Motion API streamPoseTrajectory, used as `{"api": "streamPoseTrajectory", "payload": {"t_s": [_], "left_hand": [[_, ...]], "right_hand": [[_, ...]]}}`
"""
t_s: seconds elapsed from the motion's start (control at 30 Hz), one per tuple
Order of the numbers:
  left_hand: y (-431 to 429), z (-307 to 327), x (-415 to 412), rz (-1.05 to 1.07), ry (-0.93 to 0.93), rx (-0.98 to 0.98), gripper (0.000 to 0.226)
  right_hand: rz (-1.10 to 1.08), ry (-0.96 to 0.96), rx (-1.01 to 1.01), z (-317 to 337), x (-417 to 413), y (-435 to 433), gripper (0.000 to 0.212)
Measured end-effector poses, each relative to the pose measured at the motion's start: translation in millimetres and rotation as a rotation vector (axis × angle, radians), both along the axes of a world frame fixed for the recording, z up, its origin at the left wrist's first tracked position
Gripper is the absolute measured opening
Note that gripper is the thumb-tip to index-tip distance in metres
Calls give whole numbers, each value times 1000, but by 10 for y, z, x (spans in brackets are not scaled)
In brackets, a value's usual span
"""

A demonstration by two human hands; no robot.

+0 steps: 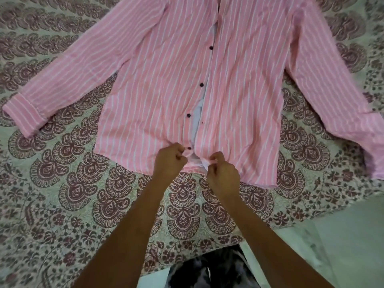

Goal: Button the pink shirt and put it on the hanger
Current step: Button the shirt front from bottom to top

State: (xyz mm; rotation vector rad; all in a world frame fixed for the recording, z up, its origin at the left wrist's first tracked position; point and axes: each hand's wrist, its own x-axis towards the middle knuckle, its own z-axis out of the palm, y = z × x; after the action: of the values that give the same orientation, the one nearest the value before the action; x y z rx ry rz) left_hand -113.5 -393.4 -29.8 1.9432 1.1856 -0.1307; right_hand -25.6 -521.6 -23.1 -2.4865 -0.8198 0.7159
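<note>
here the shirt (166,84) lies flat and front-up on the bedspread (62,194), its collar and right cuff cut off by the frame. the left hand (169,162) pinches the button side at the hem, the right hand (222,175) the other edge. four buttons (201,85) show, all undone; fingertips hidden in fabric.

pink shirt (166,84) — white-striped, dark buttons | unbuttoned, front up | flat on patterned bedspread (72,194), sleeves spread
</note>
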Motion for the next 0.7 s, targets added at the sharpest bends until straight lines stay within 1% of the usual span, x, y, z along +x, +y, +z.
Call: {"api": "streamPoseTrajectory", "payload": {"t_s": [0.07,0.13,0.17,0.2,0.27,0.3,0.33,0.37,0.4,0.43,0.47,0.5,0.57,0.63,0.7], "left_hand": [[11,105,-139,-45,-13,-92,20],[7,185,-282,-102,40,-124,22],[14,199,-347,-140,108,-111,21],[35,198,-388,-200,207,-101,21],[52,231,-420,-368,436,-96,22],[46,245,-422,-407,492,-80,23],[41,265,-406,-397,498,-52,23],[37,286,-380,-351,464,-13,22],[25,292,-366,-284,393,39,20],[10,291,-353,-214,298,72,16],[-11,288,-327,-160,208,71,14],[-41,268,-298,-130,153,45,17],[-130,171,-266,-118,153,-1,26],[-184,47,-254,-62,155,-29,28],[-170,-2,-270,-32,119,10,16]], "right_hand": [[-5,75,54,25,12,-27,18],[46,133,32,34,-6,-55,15],[84,162,-4,55,-29,-66,15],[121,193,-46,67,-51,-66,20],[150,229,-117,100,-107,-56,40],[141,223,-139,107,-132,-53,46],[132,201,-148,97,-146,-52,45],[129,165,-150,77,-154,-47,39],[134,121,-143,45,-172,-45,33],[142,80,-120,21,-192,-36,34],[155,45,-90,-10,-211,-22,41],[179,16,-68,-42,-234,6,48],[241,-27,-87,-96,-290,77,56],[248,-66,-153,-118,-313,147,52],[189,-76,-195,-110,-314,209,41]]}}
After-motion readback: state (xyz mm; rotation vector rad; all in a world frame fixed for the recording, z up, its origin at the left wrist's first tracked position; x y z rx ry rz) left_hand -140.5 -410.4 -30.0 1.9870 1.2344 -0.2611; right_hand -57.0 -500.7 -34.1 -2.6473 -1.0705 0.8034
